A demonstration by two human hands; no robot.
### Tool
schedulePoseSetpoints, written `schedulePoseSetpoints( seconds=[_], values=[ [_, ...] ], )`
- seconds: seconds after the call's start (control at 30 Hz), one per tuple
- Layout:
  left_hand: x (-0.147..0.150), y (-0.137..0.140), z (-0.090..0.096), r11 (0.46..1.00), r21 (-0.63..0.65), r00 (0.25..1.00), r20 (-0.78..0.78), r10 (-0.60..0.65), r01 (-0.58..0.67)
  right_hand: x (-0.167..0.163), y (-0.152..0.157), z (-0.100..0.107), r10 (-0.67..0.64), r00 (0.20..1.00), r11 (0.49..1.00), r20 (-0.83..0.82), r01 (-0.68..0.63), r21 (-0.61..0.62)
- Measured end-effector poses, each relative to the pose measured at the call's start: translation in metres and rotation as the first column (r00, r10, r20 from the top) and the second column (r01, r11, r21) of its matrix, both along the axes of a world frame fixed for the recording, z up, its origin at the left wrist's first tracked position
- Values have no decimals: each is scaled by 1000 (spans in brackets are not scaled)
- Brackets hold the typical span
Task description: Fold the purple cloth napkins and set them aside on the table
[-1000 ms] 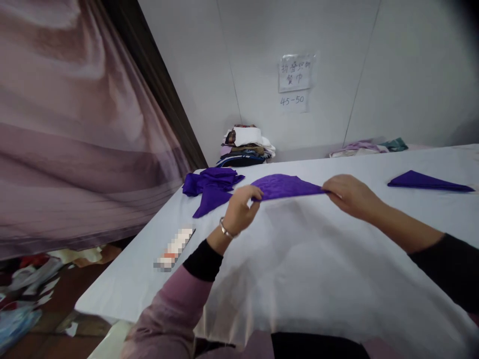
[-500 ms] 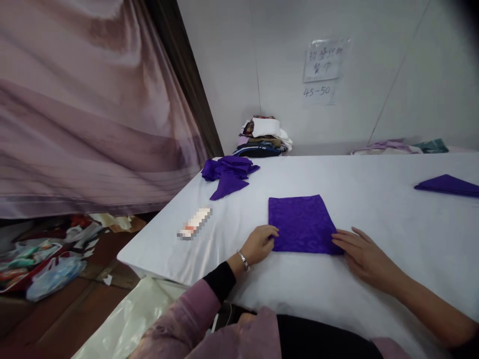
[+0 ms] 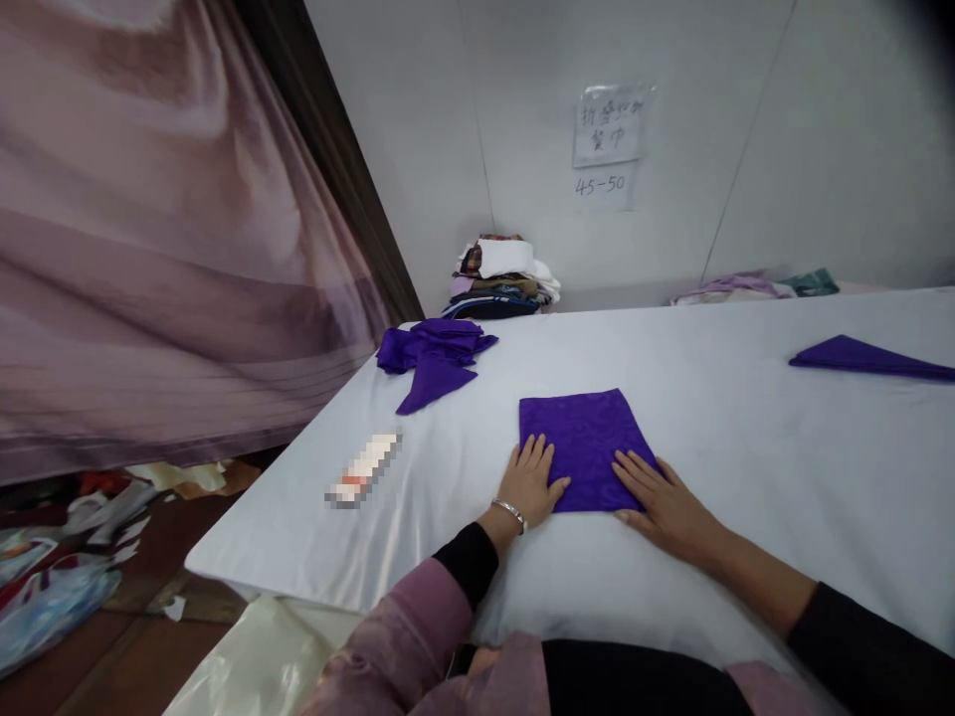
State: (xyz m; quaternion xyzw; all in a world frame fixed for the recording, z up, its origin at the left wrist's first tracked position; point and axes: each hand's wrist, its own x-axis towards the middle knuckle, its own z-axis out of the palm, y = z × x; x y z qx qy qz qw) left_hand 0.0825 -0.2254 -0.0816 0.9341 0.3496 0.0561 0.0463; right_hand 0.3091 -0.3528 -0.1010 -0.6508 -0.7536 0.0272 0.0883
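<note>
A purple cloth napkin (image 3: 582,438), folded to a rough square, lies flat on the white-covered table (image 3: 716,398) in front of me. My left hand (image 3: 528,482) rests on its near left corner, palm down, fingers spread. On the near right corner lies my right hand (image 3: 661,497), also flat, with its fingers stretched out over the fabric. Parts of both near corners are hidden under the hands. Neither hand grips the cloth. A bracelet (image 3: 510,514) circles my left wrist.
Crumpled purple cloths (image 3: 437,353) lie at the table's back left. A blurred-out oblong item (image 3: 364,470) sits nearer. Folded purple cloth (image 3: 869,358) rests at the right. Behind stand stacked clothes (image 3: 499,283). A pink curtain (image 3: 171,249) hangs left, with plastic bags (image 3: 56,607) below.
Both hands have shifted from the napkin's side edges inward onto its surface, and their fingers now lie flat. The view has swung slightly to the right.
</note>
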Motion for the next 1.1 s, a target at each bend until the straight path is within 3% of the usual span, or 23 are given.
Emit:
schedulePoseSetpoints(
  seconds=[0.13,0.23,0.43,0.53,0.6,0.67,0.77,0.87,1.1],
  values=[
    [1,-1,-1,1000,9,1000,-7,2,-2,27,-19,5,-133,991,990,28,135,-45],
    [3,-2,0,1000,4,1000,-6,4,-4,33,-15,15,-182,983,983,26,183,-23],
    [2,-4,2,1000,3,1000,6,9,-9,-23,59,38,30,999,998,-19,-29,56],
    [1,-4,2,1000,1,1000,7,1,-1,-39,99,30,139,990,990,-18,-139,4],
    [1,-5,1,1000,4,1000,4,-1,1,-27,115,19,156,988,987,-16,-156,-32],
    [1,-5,0,1000,9,1000,2,2,-2,0,124,10,91,996,995,-6,-91,-51],
    [1,-6,0,1000,1,1000,6,6,-6,46,127,5,-133,991,989,23,134,-60],
    [1,-6,0,1000,-10,1000,22,8,-8,62,126,10,-259,965,965,43,260,-27],
    [-1,-6,8,996,-89,1000,-1,14,-14,6,119,12,6,1000,998,12,-7,69]
  ],
)
